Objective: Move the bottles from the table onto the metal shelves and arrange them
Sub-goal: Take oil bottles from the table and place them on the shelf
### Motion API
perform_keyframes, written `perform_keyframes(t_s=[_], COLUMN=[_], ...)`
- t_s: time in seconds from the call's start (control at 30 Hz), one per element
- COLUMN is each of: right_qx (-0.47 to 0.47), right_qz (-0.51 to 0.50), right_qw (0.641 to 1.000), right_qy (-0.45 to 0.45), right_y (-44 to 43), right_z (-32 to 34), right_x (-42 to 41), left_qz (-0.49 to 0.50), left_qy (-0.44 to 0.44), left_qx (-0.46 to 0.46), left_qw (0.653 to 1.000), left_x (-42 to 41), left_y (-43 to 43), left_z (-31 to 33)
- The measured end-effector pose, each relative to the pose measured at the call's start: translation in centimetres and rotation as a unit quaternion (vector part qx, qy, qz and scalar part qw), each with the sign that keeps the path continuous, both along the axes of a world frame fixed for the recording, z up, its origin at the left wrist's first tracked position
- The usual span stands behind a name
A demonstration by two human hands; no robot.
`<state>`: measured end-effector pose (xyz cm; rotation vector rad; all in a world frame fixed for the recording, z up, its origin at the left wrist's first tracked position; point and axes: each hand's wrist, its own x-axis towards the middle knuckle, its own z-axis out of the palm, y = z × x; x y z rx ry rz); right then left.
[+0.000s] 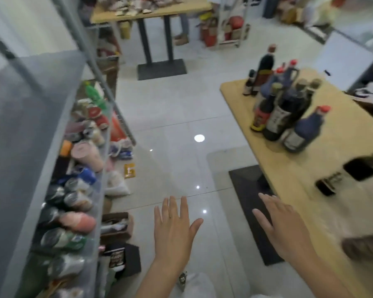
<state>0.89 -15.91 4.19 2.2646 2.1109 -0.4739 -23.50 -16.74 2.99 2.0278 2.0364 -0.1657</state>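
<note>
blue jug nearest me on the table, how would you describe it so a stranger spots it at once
Look to the light wooden table on the right, where dark bottles stand in a cluster. The blue jug is at the cluster's near end. Its neighbours are slim and near-black; this one is squat, blue, red-capped, with a pale label.

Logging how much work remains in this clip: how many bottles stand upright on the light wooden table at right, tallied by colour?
Blue-grey plastic jugs with red caps: 3
Dark bottles: 5
Total: 8, approximate, since the cluster overlaps and blurs. Two dark blurred things lying nearer are not counted.
</note>
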Motion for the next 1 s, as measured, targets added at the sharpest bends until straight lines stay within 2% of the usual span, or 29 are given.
perform_keyframes(t_s=[0.1, 0.2, 0.33, 0.5, 0.6, 0.67, 0.77, 0.8, 0.87, 0.97, 1.0], right_qx=[0.022, 0.035, 0.041, 0.038, 0.043, 0.040, 0.087, 0.117, 0.192, 0.291, 0.300], right_qz=[-0.078, -0.146, -0.231, -0.311, -0.332, -0.309, -0.299, -0.317, -0.383, -0.502, -0.527], right_qw=[0.997, 0.989, 0.972, 0.949, 0.938, 0.944, 0.942, 0.932, 0.889, 0.786, 0.763], right_qy=[-0.004, -0.010, 0.014, 0.039, 0.084, 0.108, 0.124, 0.133, 0.160, 0.212, 0.225], right_y=[-2.7, -6.2, -12.1, -19.4, -22.8, -24.5, -25.9, -26.1, -26.6, -26.8, -26.8], right_z=[0.2, 0.4, 0.7, 0.2, -0.2, -0.5, -1.0, -1.1, -1.1, -1.3, -1.7], right_x=[5.7, 11.4, 18.4, 25.0, 27.4, 28.2, 28.7, 28.7, 29.0, 30.1, 30.7], left_qz=[-0.065, -0.121, -0.230, -0.292, -0.310, -0.308, -0.293, -0.286, -0.269, -0.246, -0.245], left_qy=[-0.012, -0.025, -0.018, -0.085, -0.128, -0.172, -0.238, -0.259, -0.297, -0.360, -0.373], left_qx=[-0.028, 0.001, -0.013, 0.019, 0.009, 0.017, 0.003, 0.000, -0.020, -0.062, -0.065], left_qw=[0.997, 0.992, 0.973, 0.953, 0.942, 0.936, 0.926, 0.923, 0.916, 0.898, 0.893], left_x=[5.2, 11.5, 20.7, 30.0, 34.3, 36.7, 39.4, 40.1, 41.5, 43.2, 43.5], left_y=[0.5, 0.2, -2.4, -5.4, -6.1, -6.1, -5.5, -5.1, -4.3, -3.5, -3.5], left_z=[0.3, 0.6, 1.4, 1.0, 1.4, 2.1, 2.8, 2.8, 2.4, 1.0, 0.4])
